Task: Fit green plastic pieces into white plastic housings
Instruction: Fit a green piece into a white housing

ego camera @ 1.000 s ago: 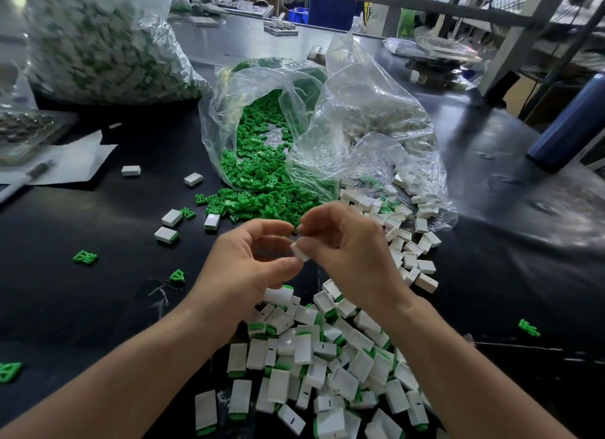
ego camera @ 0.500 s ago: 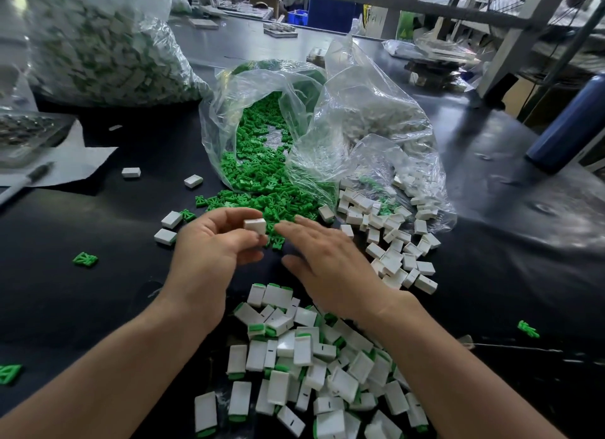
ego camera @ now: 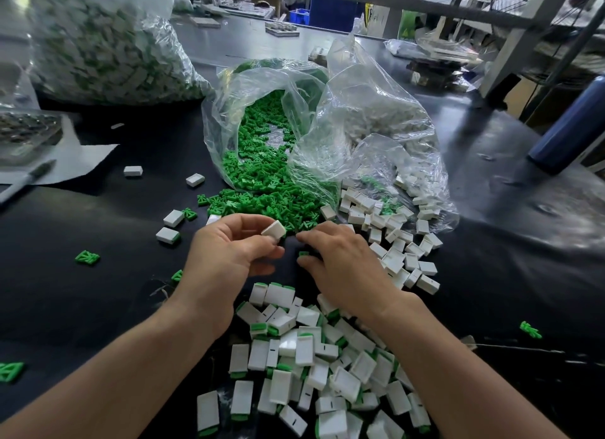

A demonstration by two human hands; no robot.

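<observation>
left hand [ego camera: 229, 252]: thumb and fingertips pinch one white housing [ego camera: 274, 231], which is tilted, at the middle of the tabletop [ego camera: 98, 307].
right hand [ego camera: 343, 262]: palm down just right of the left hand; curled forefinger and thumb pinch a green piece [ego camera: 303, 253], which is mostly hidden.
gap between hands: narrow; the housing and the green piece are apart.
done pile [ego camera: 304, 357]: white housings with green ends lie heaped under both wrists and reach the near edge.
empty housings [ego camera: 393, 242]: scattered right of the right hand, spilling from the mouth of the white bag [ego camera: 376, 121].
green heap [ego camera: 268, 203]: just beyond the fingertips, pouring out of the green bag [ego camera: 248, 88]; the two clear bags lie side by side and touch, mid-table.
strays: two housings [ego camera: 170, 226] left of the left hand, two more [ego camera: 195, 179] further toward the far left; single green bits [ego camera: 87, 258] left of the hands, one [ego camera: 11, 371] at the left edge, and one [ego camera: 530, 330] toward the right.
big bag [ego camera: 108, 46]: at the far left corner, full of white and green parts.
paper [ego camera: 75, 160]: at the left edge, with a pen [ego camera: 29, 180] on it.
bottle [ego camera: 569, 124]: dark blue, at the right edge.
</observation>
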